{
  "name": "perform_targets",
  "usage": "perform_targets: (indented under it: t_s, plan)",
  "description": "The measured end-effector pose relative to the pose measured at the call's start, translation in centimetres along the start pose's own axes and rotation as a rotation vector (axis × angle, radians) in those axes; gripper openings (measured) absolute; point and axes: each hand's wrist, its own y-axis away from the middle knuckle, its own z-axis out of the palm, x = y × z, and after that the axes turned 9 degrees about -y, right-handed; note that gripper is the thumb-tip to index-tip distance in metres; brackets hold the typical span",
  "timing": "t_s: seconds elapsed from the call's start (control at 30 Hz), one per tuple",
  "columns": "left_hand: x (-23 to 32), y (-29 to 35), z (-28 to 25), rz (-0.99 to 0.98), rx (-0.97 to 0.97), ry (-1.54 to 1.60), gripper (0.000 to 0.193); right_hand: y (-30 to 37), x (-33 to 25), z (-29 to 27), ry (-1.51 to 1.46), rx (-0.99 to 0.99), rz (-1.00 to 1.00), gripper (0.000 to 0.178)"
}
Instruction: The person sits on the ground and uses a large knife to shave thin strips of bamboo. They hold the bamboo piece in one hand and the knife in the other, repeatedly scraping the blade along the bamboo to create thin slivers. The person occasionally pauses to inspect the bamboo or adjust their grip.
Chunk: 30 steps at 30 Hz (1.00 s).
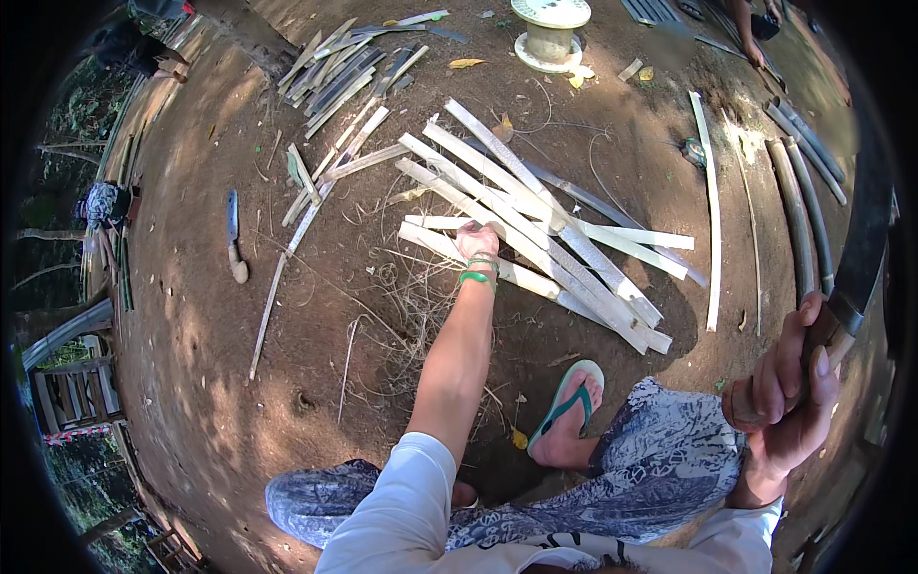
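My left hand [476, 241], with green bands at its wrist, reaches forward to a loose, crisscrossed pile of split bamboo strips [545, 251]. Its fingers are closed at the left side of the pile, around a pale bamboo strip [521, 275]; the fingertips are partly hidden. At the far right, my right hand [789, 387] is wrapped round the wooden handle of a machete [865, 225]. The dark blade points up and away from me, well apart from the strips.
A second knife [234, 237] lies on the dirt at left. More bamboo pieces [335, 77] are heaped beyond, beside a tree trunk [251, 36]. A white spool [551, 33] stands at the back. Bamboo poles [792, 215] lie at right. Another person's hand [754, 53] shows at top right.
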Motion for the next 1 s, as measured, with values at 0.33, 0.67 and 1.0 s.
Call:
perform_targets:
  t_s: [0.33, 0.67, 1.0]
  plan:
    - [18.5, 12.4, -17.9, 0.472, -0.229, 0.246, 0.011, 1.5, -0.3, 3.2, 0.236, -0.157, 0.037, 0.043]
    - [26.4, 20.8, -38.5, 1.115, 0.172, -0.092, 0.021, 5.0, 3.5, 12.4, 0.285, -0.583, 0.095, 0.029]
    - [25.7, 24.7, -47.5, 1.237, 0.375, -0.039, 0.033, 11.7, 6.9, 16.3, 0.319, -0.872, 0.283, 0.025]
